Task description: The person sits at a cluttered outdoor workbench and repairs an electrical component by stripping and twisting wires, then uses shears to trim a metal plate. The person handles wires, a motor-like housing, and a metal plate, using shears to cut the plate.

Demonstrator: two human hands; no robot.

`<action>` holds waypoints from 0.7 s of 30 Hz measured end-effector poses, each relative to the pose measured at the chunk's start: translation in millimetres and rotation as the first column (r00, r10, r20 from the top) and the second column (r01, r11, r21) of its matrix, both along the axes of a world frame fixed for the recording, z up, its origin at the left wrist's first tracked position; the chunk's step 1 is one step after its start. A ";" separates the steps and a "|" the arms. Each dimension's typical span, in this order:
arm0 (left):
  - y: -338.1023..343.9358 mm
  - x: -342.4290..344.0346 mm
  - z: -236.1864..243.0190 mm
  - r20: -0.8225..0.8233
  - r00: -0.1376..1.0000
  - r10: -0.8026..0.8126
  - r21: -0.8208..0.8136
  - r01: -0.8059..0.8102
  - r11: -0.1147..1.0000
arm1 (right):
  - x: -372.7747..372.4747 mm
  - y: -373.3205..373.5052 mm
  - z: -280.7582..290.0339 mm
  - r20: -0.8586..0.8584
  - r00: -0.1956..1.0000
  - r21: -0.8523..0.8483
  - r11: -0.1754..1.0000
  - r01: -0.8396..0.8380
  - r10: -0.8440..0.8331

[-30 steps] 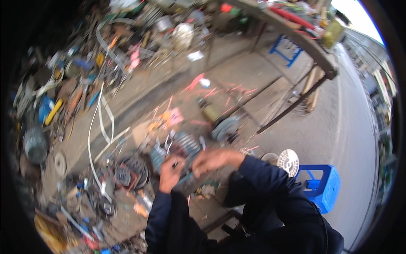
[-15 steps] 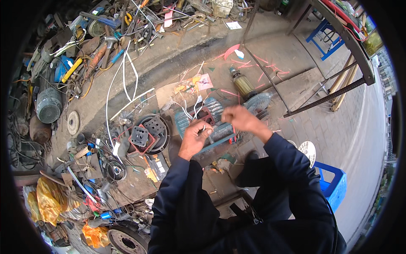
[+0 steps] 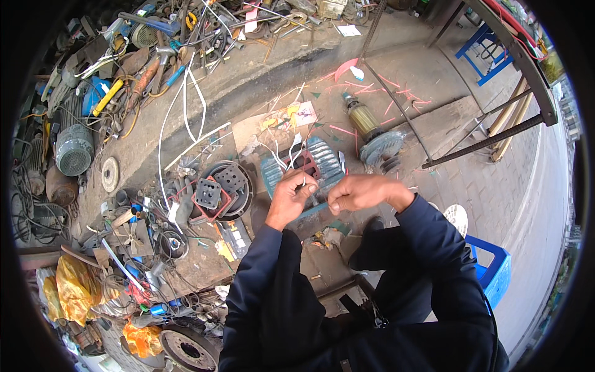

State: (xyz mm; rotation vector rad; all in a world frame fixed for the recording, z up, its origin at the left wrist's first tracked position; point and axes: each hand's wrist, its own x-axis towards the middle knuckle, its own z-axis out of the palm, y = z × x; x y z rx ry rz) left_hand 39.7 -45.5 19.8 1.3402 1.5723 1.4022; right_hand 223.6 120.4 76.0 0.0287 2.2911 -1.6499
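A teal ribbed motor housing (image 3: 325, 152) lies in front of me, with white-sleeved wires (image 3: 276, 152) rising from a red-brown terminal box (image 3: 309, 162) on it. My left hand (image 3: 290, 197) pinches a wire end just above the housing's near part. My right hand (image 3: 359, 193) is closed just to its right, over the near edge; I cannot make out what, if anything, its fingertips hold. Behind and right of the housing lies a motor rotor (image 3: 364, 118) with a grey end shield (image 3: 381, 147).
Piled tools and old motors (image 3: 74, 151) crowd the left and far sides. Metal covers (image 3: 221, 189) sit left of the housing. A steel-bar frame (image 3: 452, 155) stands at the right, with blue stools (image 3: 489, 276) near and far beside the pavement. Wire offcuts (image 3: 402, 94) litter the ground.
My right hand has dropped from above the housing toward its near edge and slightly right. My left hand stays at the wires. The view tilted and shifted earlier.
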 end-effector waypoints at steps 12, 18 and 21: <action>-0.8 1.1 1.2 0.014 1.000 0.004 -0.025 -0.004 1.000 | 3.9 -2.2 -1.8 0.097 0.984 0.140 0.981 0.137 -0.151; 1.7 1.0 2.9 -0.028 0.999 -0.016 -0.005 0.016 1.000 | -6.0 4.6 -8.0 0.430 0.709 -0.627 0.380 0.680 -0.559; 2.3 1.3 3.0 -0.049 0.998 -0.032 0.017 0.033 0.999 | -12.9 -1.5 -20.0 0.248 0.613 -0.264 0.556 0.788 -0.751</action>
